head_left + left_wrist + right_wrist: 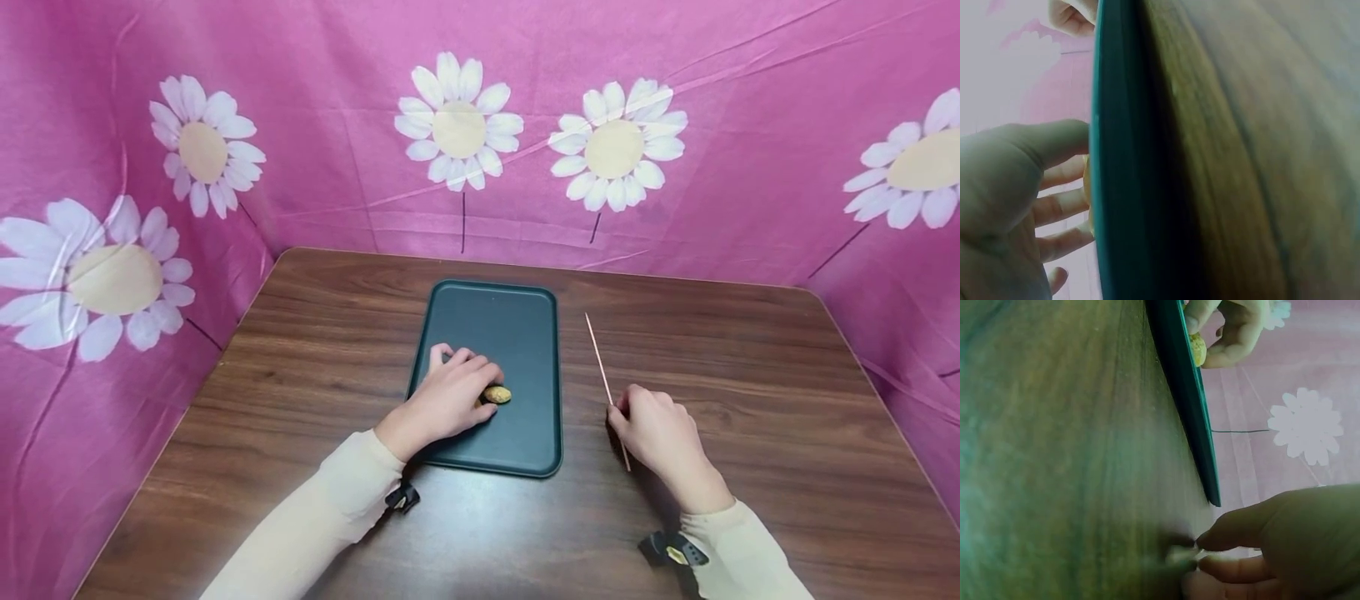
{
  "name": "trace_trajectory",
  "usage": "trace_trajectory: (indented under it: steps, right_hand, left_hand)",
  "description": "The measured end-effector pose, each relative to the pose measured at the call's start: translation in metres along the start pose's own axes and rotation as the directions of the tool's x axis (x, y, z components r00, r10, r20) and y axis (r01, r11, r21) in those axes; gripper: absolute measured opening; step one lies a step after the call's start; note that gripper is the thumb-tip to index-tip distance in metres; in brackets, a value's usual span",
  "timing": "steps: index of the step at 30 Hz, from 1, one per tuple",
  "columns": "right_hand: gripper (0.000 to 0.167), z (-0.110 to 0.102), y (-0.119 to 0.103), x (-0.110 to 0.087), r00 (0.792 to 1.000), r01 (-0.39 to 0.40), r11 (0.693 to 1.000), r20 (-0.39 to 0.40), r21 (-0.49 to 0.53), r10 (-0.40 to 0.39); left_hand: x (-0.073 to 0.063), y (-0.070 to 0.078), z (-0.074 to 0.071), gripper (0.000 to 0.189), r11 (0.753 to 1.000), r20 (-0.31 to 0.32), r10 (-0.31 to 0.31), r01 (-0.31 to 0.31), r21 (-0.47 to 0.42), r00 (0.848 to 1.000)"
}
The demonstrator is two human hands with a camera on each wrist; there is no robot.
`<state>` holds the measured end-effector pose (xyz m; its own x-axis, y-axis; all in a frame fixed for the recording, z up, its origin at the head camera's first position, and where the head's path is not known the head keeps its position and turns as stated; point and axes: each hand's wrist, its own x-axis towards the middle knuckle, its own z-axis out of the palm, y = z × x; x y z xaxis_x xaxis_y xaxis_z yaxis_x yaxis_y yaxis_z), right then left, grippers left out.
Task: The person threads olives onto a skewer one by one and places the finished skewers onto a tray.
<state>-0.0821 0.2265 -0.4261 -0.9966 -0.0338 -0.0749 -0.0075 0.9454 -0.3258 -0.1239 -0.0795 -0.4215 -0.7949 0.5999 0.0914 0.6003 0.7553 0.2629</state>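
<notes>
My left hand (448, 397) reaches over the dark green tray (517, 333). Its thumb and fingers close about a small yellow, brown-speckled oval thing (498, 394) lying on the tray. Beneath the fingers a bit more yellow shows, but whether it is a second piece I cannot tell. In the right wrist view the yellow thing (1197, 350) sits between thumb and finger. To the right of the tray, my right hand (662, 429) pinches a thin wooden skewer (597, 354) near its lower part, low over the table. Its far end points away from me.
The tray's raised rim (561, 392) stands between the two hands. Both rest over a brown wood-grain table (322, 333). A pink cloth (330, 125) with white flowers hangs behind the table and along its sides.
</notes>
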Motion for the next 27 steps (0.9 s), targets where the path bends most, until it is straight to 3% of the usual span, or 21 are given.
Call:
trace_trajectory:
  steps: [15,21,27]
  right_hand:
    - [0.032,-0.004,0.002,-0.001,0.998,0.065,0.995,-0.018,-0.079,-0.067]
    - [0.026,-0.003,0.007,-0.005,0.992,0.090,0.994,-0.082,-0.060,-0.095]
    - [0.015,-0.005,0.011,-0.007,0.972,0.141,0.990,-0.184,-0.031,-0.144]
  left_hand:
    - [0.000,-0.001,0.001,0.010,0.999,-0.056,-0.007,0.004,-0.051,0.998]
    - [-0.003,-0.004,-0.004,0.011,0.990,-0.077,-0.031,0.020,-0.137,0.997]
    - [-0.005,-0.004,-0.007,0.012,0.988,-0.094,-0.048,0.033,-0.152,0.994]
